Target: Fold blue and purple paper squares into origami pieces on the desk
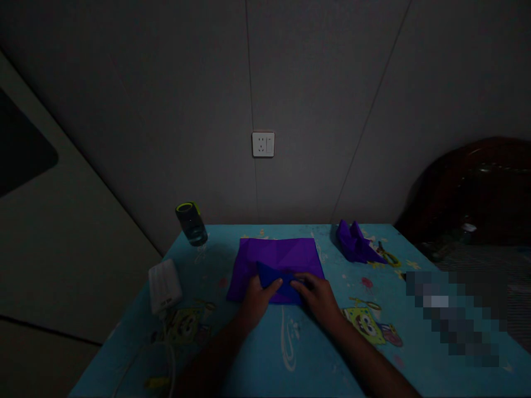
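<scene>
Between my hands is a piece of folded blue paper, with one pointed corner standing up at its left. My left hand grips its left side, thumb lying on the near face. On the right side, my right hand pinches the paper with thumb and fingers. Under and behind it a creased purple sheet lies flat on the table. A folded purple paper shape with raised points rests at the table's back right.
The table wears a blue cartoon-print cover. A water bottle stands at the back left. Nearer lies a white power bank with a cable. Scissors sit beside the purple shape. A blurred patch covers the right edge.
</scene>
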`<state>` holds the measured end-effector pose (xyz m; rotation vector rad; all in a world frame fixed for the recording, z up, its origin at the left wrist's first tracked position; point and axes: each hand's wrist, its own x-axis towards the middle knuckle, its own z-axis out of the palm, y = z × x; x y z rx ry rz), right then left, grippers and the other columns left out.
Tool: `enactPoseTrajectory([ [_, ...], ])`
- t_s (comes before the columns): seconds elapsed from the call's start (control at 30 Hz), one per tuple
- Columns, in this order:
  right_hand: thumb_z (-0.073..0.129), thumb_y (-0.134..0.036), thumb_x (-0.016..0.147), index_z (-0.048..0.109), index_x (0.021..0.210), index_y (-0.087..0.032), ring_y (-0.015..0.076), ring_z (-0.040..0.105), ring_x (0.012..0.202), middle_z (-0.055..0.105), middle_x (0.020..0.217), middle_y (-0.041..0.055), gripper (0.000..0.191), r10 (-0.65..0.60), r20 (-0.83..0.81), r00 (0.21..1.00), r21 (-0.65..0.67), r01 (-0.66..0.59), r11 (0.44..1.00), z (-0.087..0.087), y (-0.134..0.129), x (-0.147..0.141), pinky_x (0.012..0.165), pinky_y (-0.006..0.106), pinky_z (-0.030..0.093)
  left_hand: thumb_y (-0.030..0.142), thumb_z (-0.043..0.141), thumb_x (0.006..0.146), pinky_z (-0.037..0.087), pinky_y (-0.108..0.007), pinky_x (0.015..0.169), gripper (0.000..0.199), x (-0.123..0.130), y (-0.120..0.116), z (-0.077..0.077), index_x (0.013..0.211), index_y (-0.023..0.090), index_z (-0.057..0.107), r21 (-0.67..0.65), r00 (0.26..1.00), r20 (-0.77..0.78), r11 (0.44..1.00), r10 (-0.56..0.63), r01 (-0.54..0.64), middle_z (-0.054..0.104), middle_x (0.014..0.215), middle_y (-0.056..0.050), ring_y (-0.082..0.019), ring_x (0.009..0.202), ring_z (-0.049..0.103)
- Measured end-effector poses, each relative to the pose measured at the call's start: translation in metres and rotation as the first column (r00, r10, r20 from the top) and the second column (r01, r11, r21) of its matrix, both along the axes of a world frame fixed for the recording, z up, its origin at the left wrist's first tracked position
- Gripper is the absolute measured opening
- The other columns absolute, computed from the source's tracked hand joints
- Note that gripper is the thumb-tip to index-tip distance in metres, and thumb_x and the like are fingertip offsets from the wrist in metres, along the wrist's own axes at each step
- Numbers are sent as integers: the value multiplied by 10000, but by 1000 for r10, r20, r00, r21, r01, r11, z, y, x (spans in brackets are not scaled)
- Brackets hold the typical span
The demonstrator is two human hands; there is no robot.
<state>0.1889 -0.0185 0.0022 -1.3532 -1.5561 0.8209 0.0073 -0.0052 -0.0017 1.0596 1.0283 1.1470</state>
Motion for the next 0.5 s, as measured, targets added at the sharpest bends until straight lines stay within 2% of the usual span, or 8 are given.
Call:
enactPoseTrajectory([
  [0.13, 682, -427, 816, 733, 1053, -196, 275, 698, 958, 758, 1050, 89, 335, 91, 2, 996, -39, -91, 995, 6, 2, 4, 874, 404, 515, 443, 782, 693, 564, -348, 735, 389, -4, 3, -8, 906, 124, 718, -36, 998, 55, 999, 22, -21, 768, 833, -76, -242, 765, 713],
  [0.23, 658, -428, 839, 756, 937, -180, 247, 708, 821, 774, 906, 64, 284, 173, 15, 985, -84, -171, 982, 11, 2, 8, 743, 344, 537, 424, 784, 699, 560, -371, 777, 400, -4, 3, -11, 951, 120, 718, -28, 988, 156, 1000, -5, 9, 768, 874, -94, -257, 807, 719],
  [0.3, 629, -442, 867, 757, 845, -180, 216, 693, 706, 762, 783, 38, 292, 176, 41, 984, -62, -173, 983, 13, -1, 10, 641, 298, 523, 402, 779, 717, 548, -391, 828, 399, -4, 3, -11, 991, 119, 713, -12, 980, 198, 1000, -24, 27, 764, 920, -109, -269, 864, 717],
  [0.4, 588, -444, 912, 760, 842, -201, 184, 677, 630, 749, 729, 18, 305, 131, 172, 976, 87, -148, 985, 13, -5, 11, 611, 274, 509, 376, 772, 736, 519, -407, 909, 394, -3, 3, -11, 1037, 136, 688, 8, 974, 226, 1000, -31, 30, 752, 985, -109, -273, 951, 701],
  [0.5, 538, -403, 957, 760, 915, -209, 185, 694, 641, 769, 785, 42, 298, 20, 362, 932, 323, -146, 935, 9, -6, 10, 647, 289, 517, 348, 789, 723, 473, -412, 990, 466, -1, 5, -14, 1128, 177, 635, 25, 968, 251, 1000, -22, 16, 731, 1057, -89, -260, 1045, 668],
])
